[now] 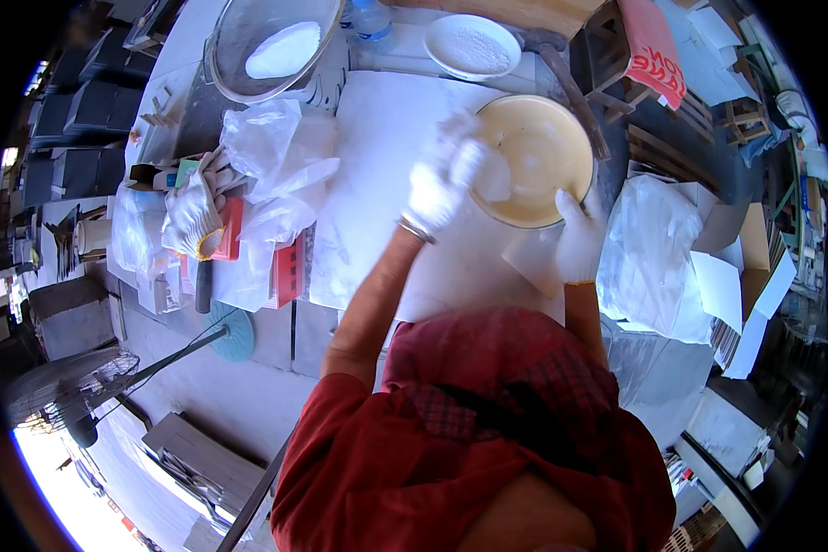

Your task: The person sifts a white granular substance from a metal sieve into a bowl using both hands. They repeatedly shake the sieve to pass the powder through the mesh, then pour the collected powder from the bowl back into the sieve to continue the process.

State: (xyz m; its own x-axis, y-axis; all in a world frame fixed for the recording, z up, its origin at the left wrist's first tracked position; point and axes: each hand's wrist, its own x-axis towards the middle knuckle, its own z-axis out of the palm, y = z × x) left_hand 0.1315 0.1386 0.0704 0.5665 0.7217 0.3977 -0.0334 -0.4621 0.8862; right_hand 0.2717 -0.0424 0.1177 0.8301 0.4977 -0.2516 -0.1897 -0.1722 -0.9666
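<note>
A cream-yellow bowl [547, 138] stands on a white sheet [386, 138] that covers the table. My left hand [437, 189], in a white glove, is at the bowl's left rim, closed on a pale white piece [495, 181] that reaches into the bowl; the hand is blurred. My right hand [578, 241], also in a white glove, grips the bowl's near right rim. Both bare forearms come up from my red shirt at the bottom of the view.
At the back stand a metal sieve bowl with white powder [281, 48], a white plate of powder [474, 46] and a water bottle [373, 18]. Crumpled plastic bags [281, 152] and spare gloves [193, 213] lie left. A large plastic bag [653, 258] lies right. A fan [55, 391] stands lower left.
</note>
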